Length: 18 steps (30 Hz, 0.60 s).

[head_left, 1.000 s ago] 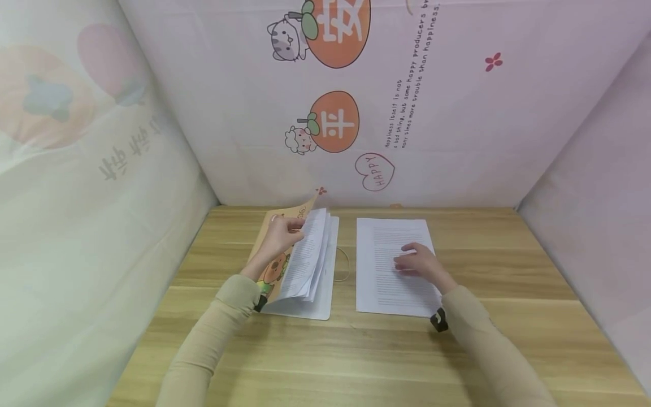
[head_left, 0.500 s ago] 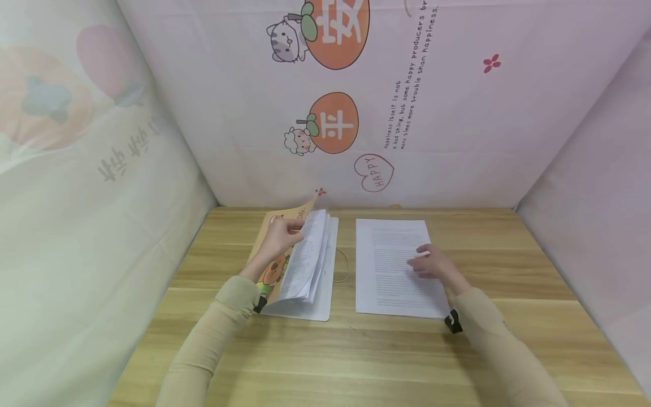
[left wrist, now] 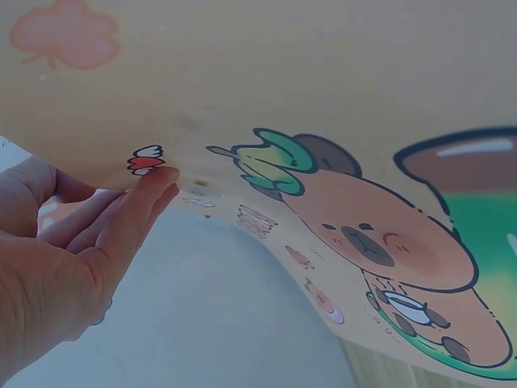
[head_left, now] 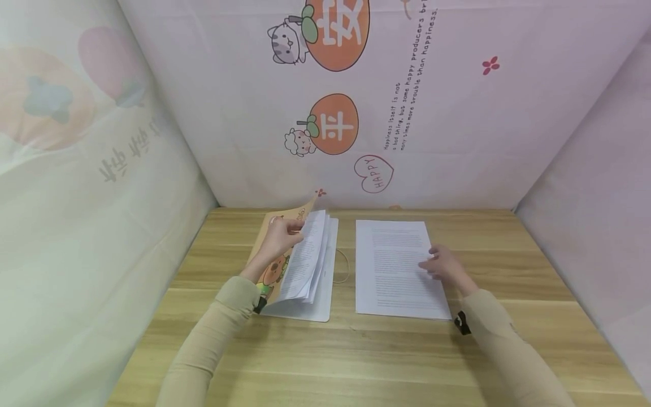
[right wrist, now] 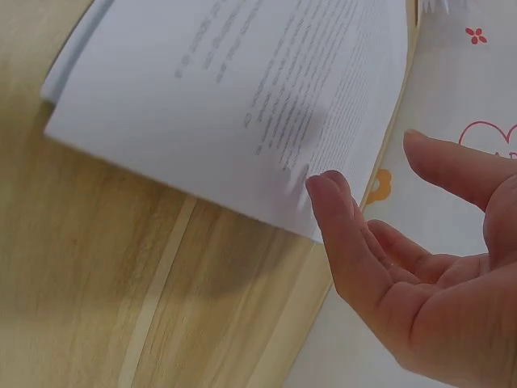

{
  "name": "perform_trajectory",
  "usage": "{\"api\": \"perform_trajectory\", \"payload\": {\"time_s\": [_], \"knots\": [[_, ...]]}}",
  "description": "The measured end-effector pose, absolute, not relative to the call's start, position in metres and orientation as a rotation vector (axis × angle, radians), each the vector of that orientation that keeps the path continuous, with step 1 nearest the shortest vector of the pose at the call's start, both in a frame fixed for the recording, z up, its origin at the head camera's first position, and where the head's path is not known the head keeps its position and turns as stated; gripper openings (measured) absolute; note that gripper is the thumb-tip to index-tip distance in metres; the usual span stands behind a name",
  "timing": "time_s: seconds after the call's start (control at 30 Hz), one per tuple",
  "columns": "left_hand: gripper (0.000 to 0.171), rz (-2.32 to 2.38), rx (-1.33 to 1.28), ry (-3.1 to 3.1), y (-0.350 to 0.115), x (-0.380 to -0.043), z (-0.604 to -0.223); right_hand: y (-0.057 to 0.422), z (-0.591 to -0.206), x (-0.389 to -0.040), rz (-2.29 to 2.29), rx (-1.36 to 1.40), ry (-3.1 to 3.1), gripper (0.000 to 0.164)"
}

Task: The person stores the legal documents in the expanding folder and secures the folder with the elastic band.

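My left hand (head_left: 281, 236) pinches the free edge of a folder's tan cover (left wrist: 242, 97), printed with a cartoon animal, and holds it raised at a slant. Inside the folder, several printed sheets (head_left: 307, 254) stand partly fanned over its white back cover (head_left: 325, 305). To the right, a stack of printed paper (head_left: 391, 271) lies flat on the table. My right hand (head_left: 445, 265) hovers at the stack's right edge. In the right wrist view its thumb and fingers are spread apart, holding nothing.
A thin elastic loop (head_left: 348, 265) sticks out from the folder's right side onto the wooden table (head_left: 325, 362). Printed white cloth walls (head_left: 437, 169) enclose the table at the back and both sides.
My right hand has moved to the right, from over the middle of the paper stack to its right edge. The left hand and the raised cover have stayed put.
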<state>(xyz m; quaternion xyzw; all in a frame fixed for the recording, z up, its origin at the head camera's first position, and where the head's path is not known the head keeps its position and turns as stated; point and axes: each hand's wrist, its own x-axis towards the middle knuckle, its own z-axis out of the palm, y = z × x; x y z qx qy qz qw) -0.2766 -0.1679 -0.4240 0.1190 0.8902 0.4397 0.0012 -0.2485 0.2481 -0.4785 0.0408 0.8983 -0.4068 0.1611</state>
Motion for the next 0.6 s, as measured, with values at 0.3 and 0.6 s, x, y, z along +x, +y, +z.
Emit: {"api": "perform_trajectory", "payload": {"time_s": [0.3,0.6], "knots": [[0.041,1.378,0.366,2.803,-0.1678,-0.2762,-0.4238,0.2516,-0.4791,-0.2472,-1.045,0.112,2.664,0.067],[0.042,1.376,0.370,2.809,-0.1678,-0.2774,-0.4247,0.2529,-0.4869,-0.2503,-0.891,0.129,2.772,0.061]]}}
